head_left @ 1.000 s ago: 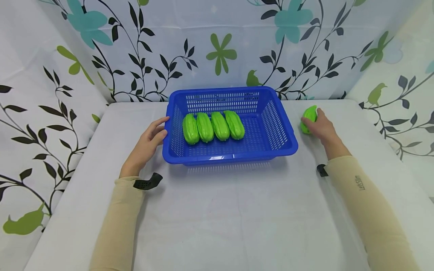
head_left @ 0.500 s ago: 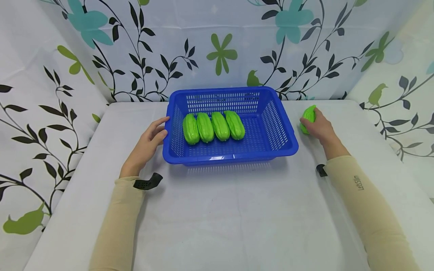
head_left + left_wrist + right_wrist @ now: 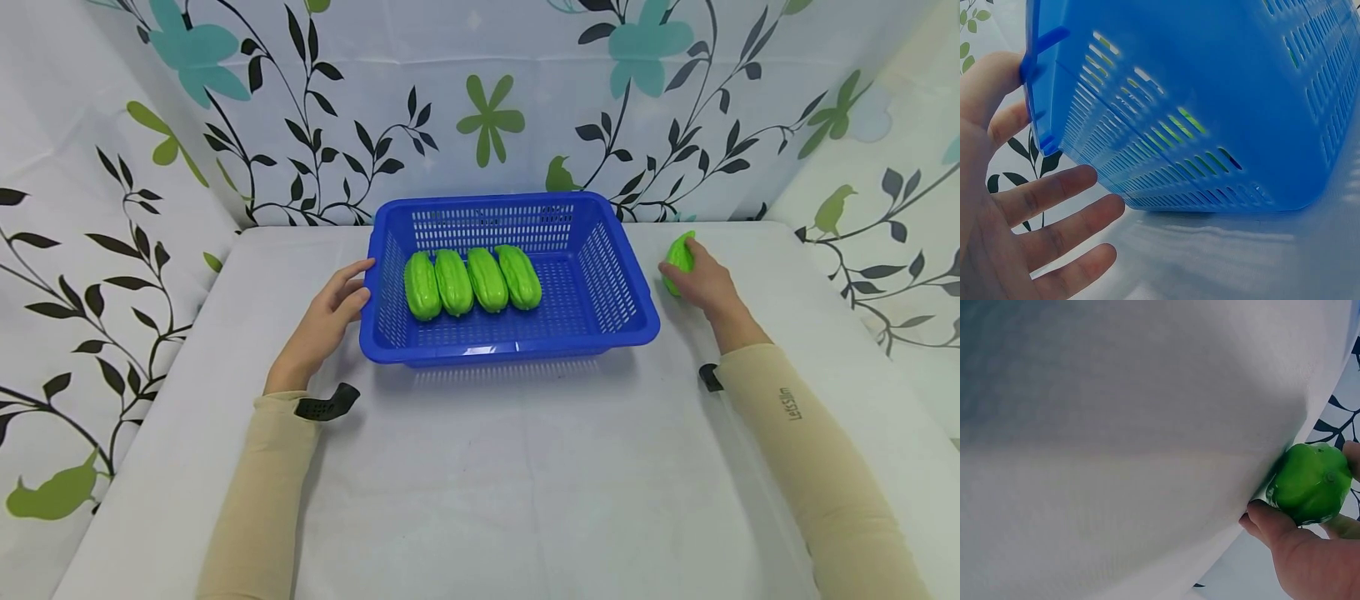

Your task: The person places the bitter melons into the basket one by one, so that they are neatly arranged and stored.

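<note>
The right hand (image 3: 703, 282) grips a glossy green ridged vegetable (image 3: 678, 252), right of the blue basket. In the right wrist view its rounded, lobed end (image 3: 1311, 481) shows between thumb and fingers, close to the white cloth; whether it touches the cloth I cannot tell. The left hand (image 3: 318, 323) touches the left rim of the blue plastic basket (image 3: 517, 346). In the left wrist view, thumb and forefinger meet the rim, and the other fingers (image 3: 1063, 234) stretch out beside the slotted wall. Several like vegetables (image 3: 488, 279) lie in a row in the basket's left half.
A white cloth covers the table (image 3: 480, 483). Behind it and at both sides hang curtains (image 3: 480, 50) printed with leaves, flowers and birds. Dark wrist straps (image 3: 327, 403) sit at the cuffs of the beige sleeves.
The right hand has shifted slightly left and away from the person, and the green vegetable has moved with it. The left hand, the basket and its contents have stayed put.
</note>
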`<state>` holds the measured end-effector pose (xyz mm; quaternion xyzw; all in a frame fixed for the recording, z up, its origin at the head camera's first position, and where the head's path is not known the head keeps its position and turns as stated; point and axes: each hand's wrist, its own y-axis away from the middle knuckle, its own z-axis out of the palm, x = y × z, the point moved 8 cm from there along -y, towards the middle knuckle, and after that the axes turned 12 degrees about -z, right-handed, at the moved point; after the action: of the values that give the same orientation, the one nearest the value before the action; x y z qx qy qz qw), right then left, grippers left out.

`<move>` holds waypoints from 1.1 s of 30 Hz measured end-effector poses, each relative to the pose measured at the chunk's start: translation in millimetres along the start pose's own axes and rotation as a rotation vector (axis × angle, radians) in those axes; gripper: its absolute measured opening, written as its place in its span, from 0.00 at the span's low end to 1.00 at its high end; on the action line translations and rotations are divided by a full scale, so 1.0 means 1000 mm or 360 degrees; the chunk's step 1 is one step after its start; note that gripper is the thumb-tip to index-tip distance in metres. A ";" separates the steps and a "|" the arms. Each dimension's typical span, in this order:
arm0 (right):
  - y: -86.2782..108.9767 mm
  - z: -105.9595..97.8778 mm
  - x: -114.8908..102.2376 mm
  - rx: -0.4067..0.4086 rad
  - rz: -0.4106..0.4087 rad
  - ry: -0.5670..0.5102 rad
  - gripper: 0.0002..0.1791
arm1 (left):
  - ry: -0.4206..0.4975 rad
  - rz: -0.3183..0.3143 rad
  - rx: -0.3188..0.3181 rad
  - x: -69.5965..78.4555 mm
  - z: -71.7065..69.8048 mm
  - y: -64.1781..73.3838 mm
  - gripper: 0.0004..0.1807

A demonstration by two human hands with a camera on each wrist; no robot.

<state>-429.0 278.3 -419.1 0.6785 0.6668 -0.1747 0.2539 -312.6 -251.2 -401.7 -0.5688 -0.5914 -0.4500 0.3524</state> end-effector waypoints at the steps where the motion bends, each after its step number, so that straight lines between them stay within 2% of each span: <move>1: 0.000 0.000 0.000 0.0001 -0.0002 0.0007 0.45 | -0.0001 -0.0001 0.0000 0.000 0.000 0.000 0.30; 19: 0.000 -0.003 -0.003 0.0015 -0.0059 0.0012 0.37 | 0.0011 -0.0006 -0.0002 0.001 0.001 0.001 0.30; 27: 0.003 -0.011 -0.009 0.0098 -0.0102 -0.0058 0.39 | 0.0002 -0.0020 -0.0002 0.000 0.001 -0.001 0.30; 33: 0.007 -0.027 -0.027 0.0217 -0.0177 -0.0138 0.41 | -0.0002 -0.0021 0.0004 0.000 0.001 0.000 0.30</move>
<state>-426.3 271.5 -381.1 0.6479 0.6784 -0.2627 0.2256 -312.6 -250.6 -402.1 -0.5647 -0.5959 -0.4512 0.3500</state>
